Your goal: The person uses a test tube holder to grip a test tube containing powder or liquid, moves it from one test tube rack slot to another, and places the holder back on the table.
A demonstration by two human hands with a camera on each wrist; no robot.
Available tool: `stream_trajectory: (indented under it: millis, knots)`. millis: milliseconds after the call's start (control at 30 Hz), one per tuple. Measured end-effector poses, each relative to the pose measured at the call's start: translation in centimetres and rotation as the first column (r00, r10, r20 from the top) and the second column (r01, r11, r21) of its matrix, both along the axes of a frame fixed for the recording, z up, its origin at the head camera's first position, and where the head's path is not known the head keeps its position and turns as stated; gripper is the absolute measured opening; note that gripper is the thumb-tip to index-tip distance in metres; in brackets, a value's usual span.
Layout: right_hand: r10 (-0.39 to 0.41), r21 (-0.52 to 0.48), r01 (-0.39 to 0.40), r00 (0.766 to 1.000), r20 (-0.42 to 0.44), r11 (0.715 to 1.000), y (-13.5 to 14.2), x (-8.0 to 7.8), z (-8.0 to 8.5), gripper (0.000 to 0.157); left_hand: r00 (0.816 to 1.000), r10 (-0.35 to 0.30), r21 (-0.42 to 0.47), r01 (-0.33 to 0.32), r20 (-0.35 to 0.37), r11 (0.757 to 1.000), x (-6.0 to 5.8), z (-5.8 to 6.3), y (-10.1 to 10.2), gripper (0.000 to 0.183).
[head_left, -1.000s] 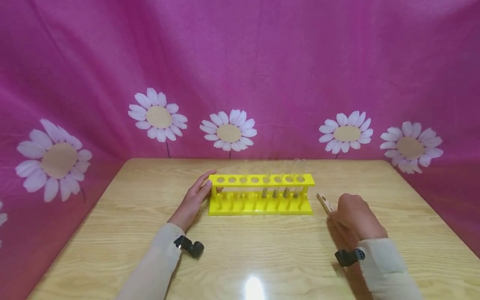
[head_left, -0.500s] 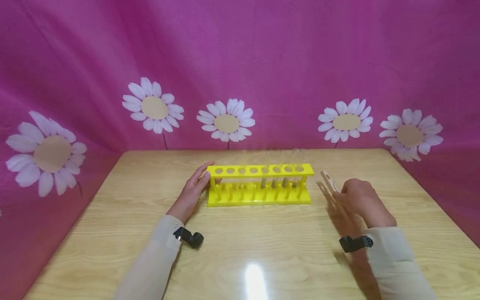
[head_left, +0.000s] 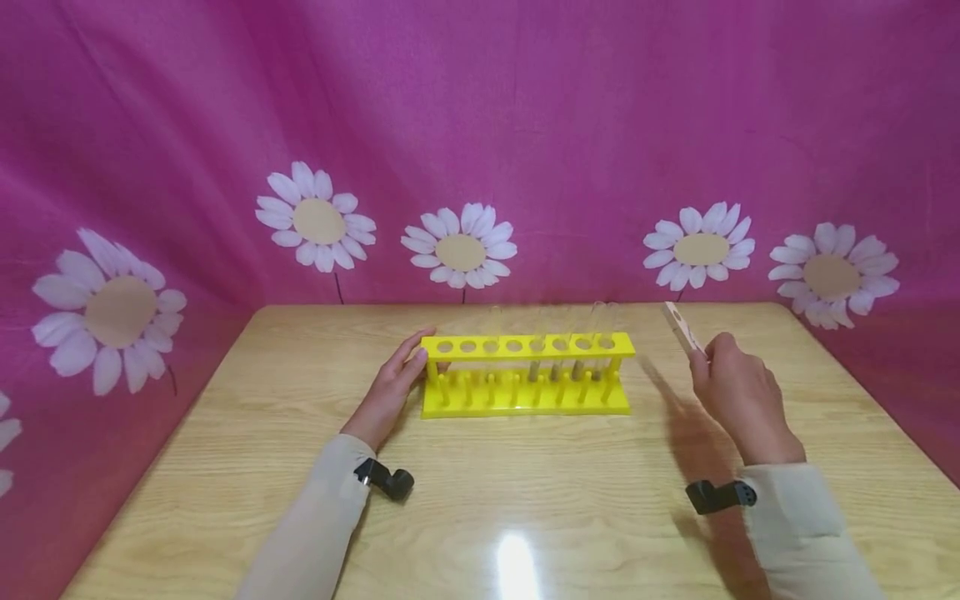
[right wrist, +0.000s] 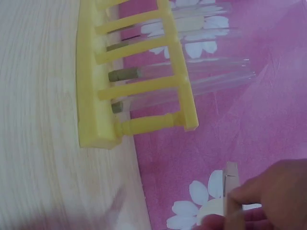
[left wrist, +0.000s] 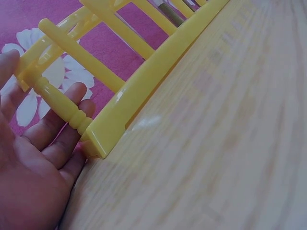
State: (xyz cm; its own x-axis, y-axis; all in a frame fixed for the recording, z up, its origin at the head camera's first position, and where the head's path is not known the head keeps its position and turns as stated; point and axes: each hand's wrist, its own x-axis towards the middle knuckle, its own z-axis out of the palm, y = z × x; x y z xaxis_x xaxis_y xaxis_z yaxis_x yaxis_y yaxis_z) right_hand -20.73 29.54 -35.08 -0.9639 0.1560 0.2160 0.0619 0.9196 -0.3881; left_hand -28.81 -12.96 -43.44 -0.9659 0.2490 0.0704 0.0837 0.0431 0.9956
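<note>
A yellow test tube rack stands upright on the table, and several clear glass test tubes sit in it. Dark grey-green matter shows at the bottom of some tubes. At the rack's left end, my left hand holds the end post and top bar. In the left wrist view its fingers curl behind the post. My right hand pinches a wooden test tube holder, raised above the table to the right of the rack. The holder has nothing in its end.
The wooden table runs back to a purple curtain printed with large white daisies. A black camera is strapped to each wrist. Light glares off the table's front part.
My right hand has lifted the test tube holder up and to the right, away from the rack, and its tip now points more upward. My left hand stays at the rack.
</note>
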Motion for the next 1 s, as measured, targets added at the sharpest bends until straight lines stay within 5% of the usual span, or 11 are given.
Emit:
stream_trajectory:
  millis: [267, 533, 800, 1000]
  knots:
    - [-0.020, -0.012, 0.018, 0.988, -0.154, 1.000, -0.8, -0.1, 0.1, 0.030, 1.000, 0.013, 0.011, -0.013, 0.012, 1.000, -0.1, -0.1, 0.0, 0.051]
    - [-0.017, -0.061, -0.004, 0.945, -0.327, 0.998, -2.8, 0.1, 0.9, 0.029, 1.000, 0.010, 0.014, -0.010, -0.015, 1.000, -0.2, 0.1, -0.1, 0.054]
    - [0.047, -0.098, -0.078, 0.957, -0.286, 0.992, -5.3, 1.0, 2.6, 0.034, 1.000, 0.015, 0.050, -0.014, -0.014, 0.999, -0.3, -0.2, -0.1, 0.051]
    - [0.083, -0.086, -0.118, 0.939, -0.333, 0.989, -6.4, 1.1, 3.0, 0.031, 1.000, 0.002, 0.090, -0.001, -0.012, 0.996, -0.3, -0.4, 0.0, 0.048]
